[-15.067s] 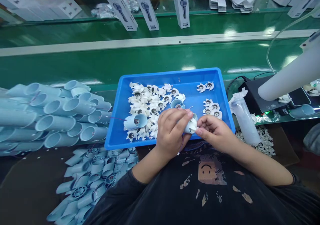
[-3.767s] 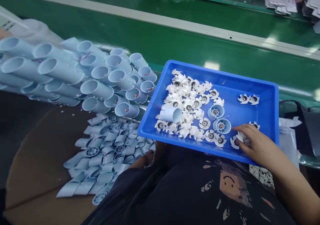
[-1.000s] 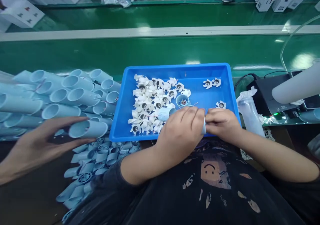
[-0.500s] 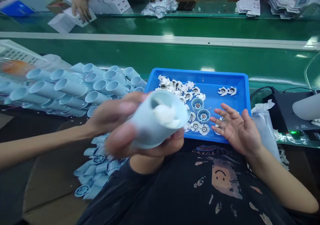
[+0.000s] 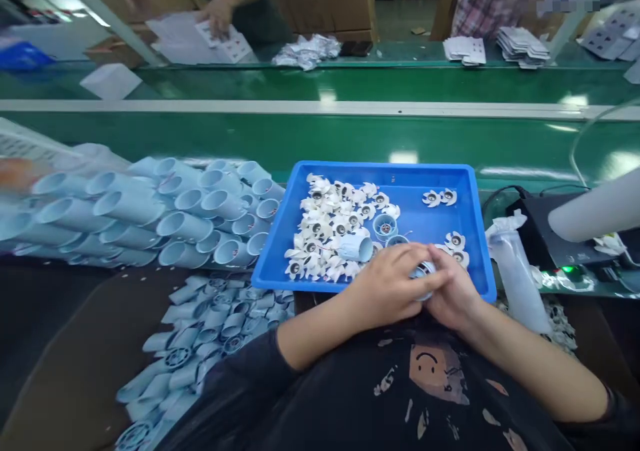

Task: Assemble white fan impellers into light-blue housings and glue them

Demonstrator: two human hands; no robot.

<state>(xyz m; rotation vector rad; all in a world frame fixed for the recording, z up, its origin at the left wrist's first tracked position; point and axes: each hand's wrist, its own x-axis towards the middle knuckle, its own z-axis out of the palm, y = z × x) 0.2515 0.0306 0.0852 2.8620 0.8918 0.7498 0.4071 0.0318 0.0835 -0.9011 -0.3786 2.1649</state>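
Over the front right of the blue tray, both my hands are closed around a light blue plastic part with a spoked round end. My left hand covers it from the left, fingers curled over its top. From the right, my right hand presses against it; the fingers hide most of its body. White fan impellers are heaped in the tray's left half. On them lies a light blue tube. Another blue round housing stands just beyond my hands, with a second partly hidden.
Light blue tubes are stacked at left, with more blue parts below. A black box and a clear plastic-wrapped roll stand at right. Beyond the green belt, another person's hand rests on white boxes.
My left hand has moved from the raised, fan-fitted tube to meet my right hand, which has closed. The raised tube and another person's arm from the left are gone from their place.
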